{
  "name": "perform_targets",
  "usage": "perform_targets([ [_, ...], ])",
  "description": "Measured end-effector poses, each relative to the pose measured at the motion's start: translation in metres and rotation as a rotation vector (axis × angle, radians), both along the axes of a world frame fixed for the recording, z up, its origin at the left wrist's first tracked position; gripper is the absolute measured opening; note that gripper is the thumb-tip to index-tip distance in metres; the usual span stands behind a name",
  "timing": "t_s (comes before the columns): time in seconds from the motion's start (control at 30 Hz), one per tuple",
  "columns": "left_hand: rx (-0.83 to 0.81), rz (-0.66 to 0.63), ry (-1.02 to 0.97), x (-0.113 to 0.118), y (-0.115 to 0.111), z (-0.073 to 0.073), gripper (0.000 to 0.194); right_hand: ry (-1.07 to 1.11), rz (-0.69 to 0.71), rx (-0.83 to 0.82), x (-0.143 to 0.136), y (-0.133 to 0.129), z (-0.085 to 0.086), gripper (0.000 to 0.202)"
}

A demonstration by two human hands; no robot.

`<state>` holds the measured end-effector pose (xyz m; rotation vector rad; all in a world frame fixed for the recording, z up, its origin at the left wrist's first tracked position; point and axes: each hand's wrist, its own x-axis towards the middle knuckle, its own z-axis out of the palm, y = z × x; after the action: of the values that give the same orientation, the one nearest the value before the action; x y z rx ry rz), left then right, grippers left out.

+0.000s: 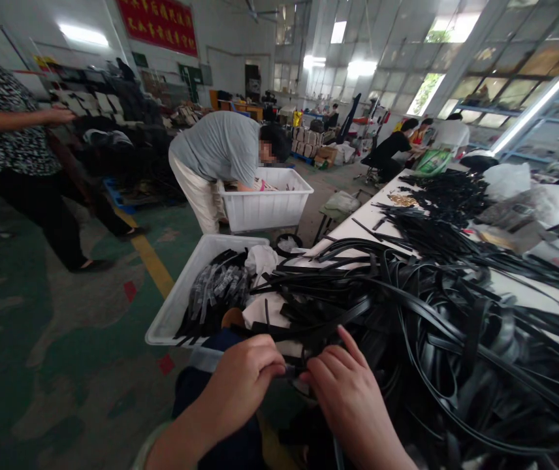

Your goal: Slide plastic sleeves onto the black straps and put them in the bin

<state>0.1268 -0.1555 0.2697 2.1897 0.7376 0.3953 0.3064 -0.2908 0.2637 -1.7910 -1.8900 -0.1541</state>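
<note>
Near the table's front edge, my left hand [250, 372] is closed in a pinch on the end of a narrow black strap [294, 371]. My right hand [343, 385] pinches the same strap a short way to the right, its index finger raised. The fingers hide much of the strap, and its full length cannot be made out. Just beyond and to the right of my hands lies a large tangled heap of black straps [436, 313], some flat and some looped.
A white bin [172, 316] holding bundled black straps stands left of the table [343, 228]. Behind it, a person in a grey shirt [215, 147] bends over another white bin [270, 212]. Someone in a patterned top [0, 117] stands at left. More people sit at the table's far end.
</note>
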Motion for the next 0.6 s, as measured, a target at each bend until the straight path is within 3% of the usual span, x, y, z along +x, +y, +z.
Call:
perform_targets([
  [0.07,0.002,0.07,-0.061,0.0,0.003,0.003,0.018,0.077,-0.103,0.239,-0.004,-0.011,-0.007,0.013],
  [0.13,-0.012,0.129,-0.116,-0.001,0.006,0.008,0.018,0.266,-0.161,0.352,-0.008,-0.021,-0.017,0.017],
  [0.2,-0.046,0.118,-0.139,0.001,0.003,0.012,0.017,0.563,-0.091,0.21,-0.016,-0.02,-0.026,0.021],
  [0.27,-0.088,0.045,-0.131,0.008,-0.006,0.014,0.016,0.838,0.052,-0.003,-0.028,-0.008,-0.032,0.043],
  [0.33,-0.104,-0.037,-0.106,0.019,-0.017,0.013,0.015,0.979,0.116,-0.069,-0.037,0.007,-0.033,0.054],
  [0.4,-0.068,-0.082,-0.056,0.025,-0.023,0.01,0.008,0.982,0.033,-0.053,-0.037,0.015,-0.029,0.056],
  [0.47,0.012,-0.096,0.025,0.02,-0.018,0.005,0.022,0.949,-0.092,-0.028,-0.02,0.009,-0.018,0.058],
  [0.53,0.105,-0.132,0.124,0.002,-0.003,-0.001,0.042,0.937,-0.156,-0.009,0.01,-0.009,0.0,0.06],
  [0.6,0.197,-0.15,0.226,-0.022,0.016,-0.009,0.04,0.939,-0.156,0.007,0.046,-0.031,0.019,0.061],
])
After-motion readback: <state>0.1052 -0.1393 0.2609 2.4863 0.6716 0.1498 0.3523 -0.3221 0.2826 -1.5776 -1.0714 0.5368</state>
